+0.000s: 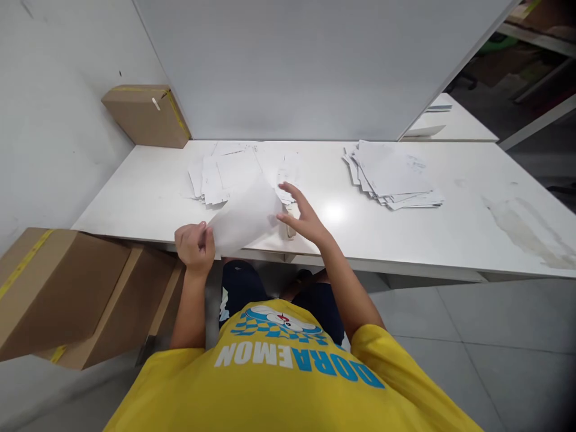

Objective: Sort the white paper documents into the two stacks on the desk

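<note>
A white sheet of paper [245, 219] is raised at a tilt over the front edge of the desk. My left hand [195, 245] is closed on its near left corner, thumb and fingers pressed together. At the sheet's right edge is my right hand [303, 216], its thumb and fingers spread apart; whether a fingertip touches the paper I cannot tell. Under and beyond the sheet lies a loose pile of white papers [215, 180]. A small pale object [290, 231], partly hidden by my right hand, rests near the desk edge.
To the right, a fanned stack of papers [396, 174] lies on the white desk [468, 222]. A taped cardboard box [146, 117] stands in the back left corner against a grey panel [288, 72]. Larger cardboard boxes [63, 288] crowd the floor at my left.
</note>
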Tool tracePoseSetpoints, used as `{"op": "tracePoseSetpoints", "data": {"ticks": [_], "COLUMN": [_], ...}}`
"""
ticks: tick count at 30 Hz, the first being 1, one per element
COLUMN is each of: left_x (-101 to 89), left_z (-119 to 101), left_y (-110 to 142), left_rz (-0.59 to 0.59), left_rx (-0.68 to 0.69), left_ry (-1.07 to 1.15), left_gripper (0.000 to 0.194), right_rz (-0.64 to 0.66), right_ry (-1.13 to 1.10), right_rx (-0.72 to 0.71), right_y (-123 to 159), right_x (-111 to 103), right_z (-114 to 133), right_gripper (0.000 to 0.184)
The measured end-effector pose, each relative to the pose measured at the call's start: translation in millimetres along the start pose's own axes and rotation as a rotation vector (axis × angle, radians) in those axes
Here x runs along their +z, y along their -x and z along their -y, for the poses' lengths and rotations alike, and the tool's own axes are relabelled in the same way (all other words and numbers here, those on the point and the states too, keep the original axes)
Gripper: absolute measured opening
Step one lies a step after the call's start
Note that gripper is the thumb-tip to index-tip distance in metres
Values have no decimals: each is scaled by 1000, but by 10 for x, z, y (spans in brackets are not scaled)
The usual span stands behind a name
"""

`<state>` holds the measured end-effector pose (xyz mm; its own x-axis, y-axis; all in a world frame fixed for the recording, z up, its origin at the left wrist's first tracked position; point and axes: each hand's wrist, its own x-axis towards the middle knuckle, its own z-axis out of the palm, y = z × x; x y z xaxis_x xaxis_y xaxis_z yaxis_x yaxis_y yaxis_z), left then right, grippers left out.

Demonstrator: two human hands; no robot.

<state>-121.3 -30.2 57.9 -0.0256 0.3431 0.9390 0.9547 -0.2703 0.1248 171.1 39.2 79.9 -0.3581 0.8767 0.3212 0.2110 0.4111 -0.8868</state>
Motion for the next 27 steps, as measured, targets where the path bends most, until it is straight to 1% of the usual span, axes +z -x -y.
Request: {"op": "tracePoseSetpoints", "data": {"ticks": [2,3,5,7,8,10,11,12,13,14,15,16,17,19,20,21,22,24,27], "left_x": [-16,-14,1,26,43,91,123,162,208,260,318,378,440,554,601,638,664,685,657], "left_z": [120,180,281,334,338,303,270,230,188,146,109,79,57,37,36,39,43,50,38], "left_y": [-23,-39,-89,-157,-191,-237,-243,-235,-215,-184,-147,-107,-66,13,49,83,114,159,166], "left_rz": [59,84,105,76,45,7,35,100,186,265,310,302,242,70,2,-42,-62,-57,-37], "left_rx": [51,56,33,-38,-100,-262,-353,-439,-513,-571,-614,-643,-660,-666,-665,-663,-661,-673,-744], "left_ry": [-2,7,60,183,272,486,592,683,750,785,789,771,742,686,668,657,650,640,615], "left_gripper": [23,23,25,31,38,64,76,84,87,87,84,80,77,75,76,77,78,74,57], "right_rz": [113,146,155,102,58,-40,-90,-138,-182,-222,-261,-293,-316,-342,-343,-337,-327,-294,-195], "right_ry": [-136,-198,-310,-406,-443,-482,-483,-478,-468,-455,-442,-430,-419,-408,-404,-398,-385,-318,-132], "right_rx": [37,57,85,90,83,63,54,47,41,35,28,22,18,21,30,40,50,65,85], "right_y": [-202,-290,-421,-481,-485,-454,-424,-391,-355,-319,-283,-247,-209,-128,-87,-47,-11,37,56], "right_x": [93,155,283,371,389,377,356,335,320,315,326,351,388,480,523,556,576,568,466], "right_z": [-23,-42,-74,-94,-101,-116,-127,-142,-160,-183,-207,-234,-261,-307,-322,-329,-327,-294,-183], "right_gripper": [73,70,62,55,52,50,49,47,45,44,42,42,41,40,39,38,37,35,28]}}
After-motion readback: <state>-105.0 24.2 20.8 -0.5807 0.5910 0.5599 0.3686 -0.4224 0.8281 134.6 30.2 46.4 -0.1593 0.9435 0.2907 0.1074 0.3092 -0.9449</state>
